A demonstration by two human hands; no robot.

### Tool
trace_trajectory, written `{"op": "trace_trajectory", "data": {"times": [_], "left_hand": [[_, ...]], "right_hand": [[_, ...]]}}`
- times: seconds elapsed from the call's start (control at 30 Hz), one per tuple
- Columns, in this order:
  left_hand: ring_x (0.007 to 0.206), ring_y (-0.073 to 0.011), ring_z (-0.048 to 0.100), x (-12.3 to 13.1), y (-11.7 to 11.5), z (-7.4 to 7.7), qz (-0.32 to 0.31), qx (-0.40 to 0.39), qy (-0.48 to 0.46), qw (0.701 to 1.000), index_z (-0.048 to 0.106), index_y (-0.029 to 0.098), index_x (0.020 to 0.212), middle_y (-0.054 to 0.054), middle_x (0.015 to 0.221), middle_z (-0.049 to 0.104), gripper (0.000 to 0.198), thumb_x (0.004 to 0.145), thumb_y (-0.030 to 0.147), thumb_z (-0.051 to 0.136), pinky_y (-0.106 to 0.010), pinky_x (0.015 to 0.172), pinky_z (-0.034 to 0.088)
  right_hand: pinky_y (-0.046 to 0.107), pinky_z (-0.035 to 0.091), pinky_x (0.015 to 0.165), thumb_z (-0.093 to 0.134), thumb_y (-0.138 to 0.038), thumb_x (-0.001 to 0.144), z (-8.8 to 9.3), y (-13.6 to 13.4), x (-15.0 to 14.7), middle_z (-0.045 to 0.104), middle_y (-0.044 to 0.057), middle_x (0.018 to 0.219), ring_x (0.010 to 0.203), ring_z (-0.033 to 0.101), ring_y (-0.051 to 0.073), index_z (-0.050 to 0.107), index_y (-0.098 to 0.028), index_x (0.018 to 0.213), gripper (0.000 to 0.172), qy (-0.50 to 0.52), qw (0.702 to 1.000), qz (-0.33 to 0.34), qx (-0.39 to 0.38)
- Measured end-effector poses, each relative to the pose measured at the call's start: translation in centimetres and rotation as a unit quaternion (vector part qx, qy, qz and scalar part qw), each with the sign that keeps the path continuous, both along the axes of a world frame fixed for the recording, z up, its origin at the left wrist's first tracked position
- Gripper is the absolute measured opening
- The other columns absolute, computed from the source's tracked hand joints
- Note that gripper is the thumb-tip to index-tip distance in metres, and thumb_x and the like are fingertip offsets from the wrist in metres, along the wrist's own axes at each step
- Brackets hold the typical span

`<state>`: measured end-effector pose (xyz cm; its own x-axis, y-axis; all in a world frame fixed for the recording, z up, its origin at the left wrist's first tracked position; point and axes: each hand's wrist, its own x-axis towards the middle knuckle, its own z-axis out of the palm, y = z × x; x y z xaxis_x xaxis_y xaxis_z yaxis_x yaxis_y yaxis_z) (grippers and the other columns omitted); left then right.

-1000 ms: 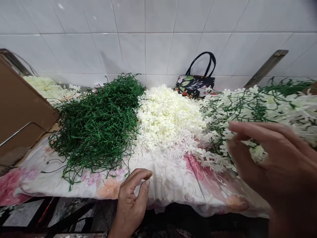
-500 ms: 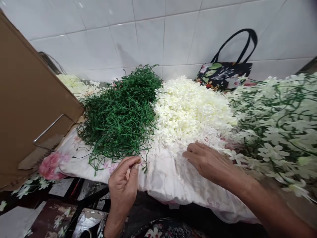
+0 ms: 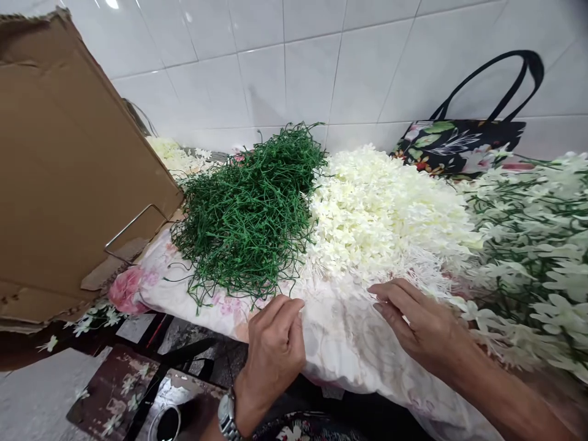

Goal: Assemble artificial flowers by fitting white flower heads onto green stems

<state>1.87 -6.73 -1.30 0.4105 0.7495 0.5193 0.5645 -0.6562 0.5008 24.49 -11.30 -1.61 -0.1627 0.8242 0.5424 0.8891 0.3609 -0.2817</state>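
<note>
My left hand point(image 3: 278, 337) is closed at the cloth's front edge, below the pile of green artificial stems point(image 3: 257, 214). Its thumb lies close to the curled fingers, and anything between them is too small or hidden to tell. My right hand point(image 3: 413, 315) is in a loose pinch at the front of the heap of cream-white fabric flowers point(image 3: 376, 208). Something thin and pale seems to be at its fingertips, but I cannot make it out. Thin white strands point(image 3: 425, 269) lie just beyond that hand.
A cardboard box point(image 3: 82, 165) stands at the left, with a bent metal rod by it. White flowers on green stems point(image 3: 546, 245) are piled at the right. A black floral bag point(image 3: 459, 144) leans against the tiled wall. The floral cloth point(image 3: 340, 343) covers the work surface.
The view has swung left, so the piles sit further right. My left hand has turned, its back now towards me. My right hand stays by the white flowers, its thumb and fingers more visible.
</note>
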Motion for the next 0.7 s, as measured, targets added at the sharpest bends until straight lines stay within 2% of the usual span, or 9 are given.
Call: {"op": "trace_trajectory", "data": {"times": [0.07,0.13,0.33,0.43,0.5,0.57,0.7], "left_hand": [[0.06,-0.0161,0.053,0.4,-0.1,-0.3,0.035,0.034,0.073,0.996,0.06,0.016,0.076,-0.003,0.064,0.055,0.024,0.08,0.003,0.04,-0.026,0.057,0.044],[0.059,-0.0167,0.052,0.5,0.0,-0.4,0.061,0.052,0.112,0.99,0.059,0.017,0.073,-0.003,0.062,0.053,0.025,0.08,0.002,0.04,-0.027,0.056,0.042],[0.065,-0.0158,0.056,0.1,0.3,0.0,0.086,0.067,0.017,0.994,0.058,0.016,0.083,-0.004,0.069,0.057,0.02,0.083,0.006,0.041,-0.025,0.063,0.045],[0.065,-0.0159,0.056,0.5,0.9,0.5,0.13,0.037,0.056,0.989,0.058,0.017,0.084,-0.004,0.072,0.059,0.015,0.081,0.01,0.045,-0.026,0.063,0.044],[0.062,-0.0157,0.055,1.0,1.3,0.6,0.157,0.015,0.097,0.983,0.058,0.018,0.078,-0.003,0.069,0.058,0.011,0.079,0.012,0.048,-0.025,0.059,0.042],[0.058,-0.0149,0.054,1.4,1.7,0.7,0.17,0.01,0.117,0.978,0.056,0.019,0.069,-0.002,0.065,0.057,0.016,0.079,0.01,0.046,-0.025,0.055,0.039],[0.059,-0.0133,0.053,1.4,1.7,0.9,0.15,-0.012,0.065,0.986,0.054,0.018,0.065,0.0,0.063,0.055,0.023,0.079,0.005,0.041,-0.024,0.056,0.038]], "right_hand": [[0.021,0.045,0.06,0.04,-0.014,0.091,-0.4,-0.1,-0.2,0.057,0.004,0.08,0.07,0.059,0.012,0.056,-0.016,0.095,0.016,0.013,1.0,0.007,0.01],[0.02,0.046,0.062,0.041,-0.014,0.09,-0.8,-0.2,-0.4,0.058,0.004,0.08,0.071,0.06,0.012,0.056,-0.017,0.091,0.015,0.028,0.999,0.018,0.022],[0.021,0.047,0.069,0.044,-0.012,0.088,-1.2,-0.1,-0.6,0.058,0.003,0.079,0.071,0.06,0.011,0.056,-0.017,0.086,0.013,0.07,0.995,0.024,0.073],[0.021,0.048,0.068,0.047,-0.012,0.087,-1.3,-0.2,-0.4,0.057,0.004,0.081,0.073,0.06,0.012,0.058,-0.017,0.086,0.012,0.066,0.994,0.035,0.079],[0.022,0.048,0.065,0.049,-0.012,0.086,-1.4,-0.4,-0.3,0.056,0.005,0.081,0.072,0.059,0.012,0.059,-0.017,0.087,0.011,0.066,0.994,0.036,0.079],[0.022,0.047,0.063,0.049,-0.012,0.085,-1.5,-0.5,-0.3,0.055,0.004,0.078,0.07,0.058,0.012,0.059,-0.018,0.087,0.012,0.074,0.993,0.026,0.084],[0.023,0.047,0.064,0.048,-0.013,0.086,-1.5,-0.7,-0.3,0.056,0.003,0.076,0.068,0.058,0.012,0.057,-0.019,0.088,0.011,0.082,0.993,0.025,0.079]]}}
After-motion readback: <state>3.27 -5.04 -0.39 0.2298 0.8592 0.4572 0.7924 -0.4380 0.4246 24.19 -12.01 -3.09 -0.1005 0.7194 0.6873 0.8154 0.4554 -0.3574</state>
